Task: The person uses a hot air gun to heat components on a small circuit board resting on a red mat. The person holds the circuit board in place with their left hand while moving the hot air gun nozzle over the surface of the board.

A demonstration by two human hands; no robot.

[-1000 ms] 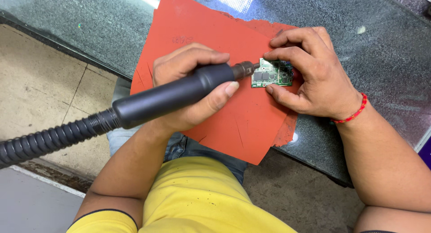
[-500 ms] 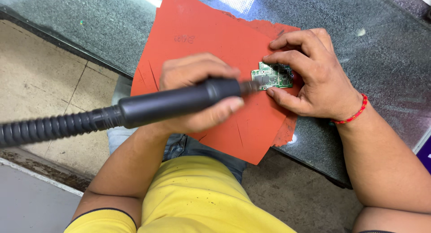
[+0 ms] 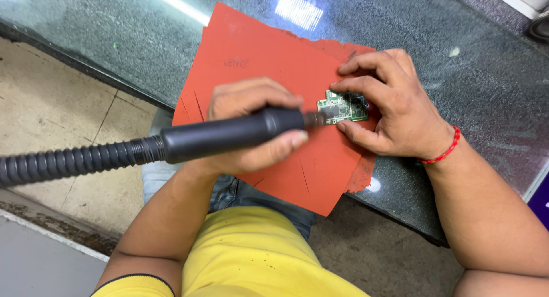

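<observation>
My left hand grips a black hot-air tool handle whose ribbed hose runs off to the left. Its metal nozzle tip points right at the edge of a small green circuit board. My right hand pins that board down on an orange-red mat, with fingertips on its top and bottom edges. A red bead bracelet circles my right wrist.
The mat lies on a dark speckled glass-topped counter and overhangs its near edge above my lap. Beige floor tiles show at the left. A dark round object sits at the far right corner.
The tool handle has swung flatter, its hose end dropping toward the left. The nozzle tip stays at the board's left edge. My right hand keeps holding the board.
</observation>
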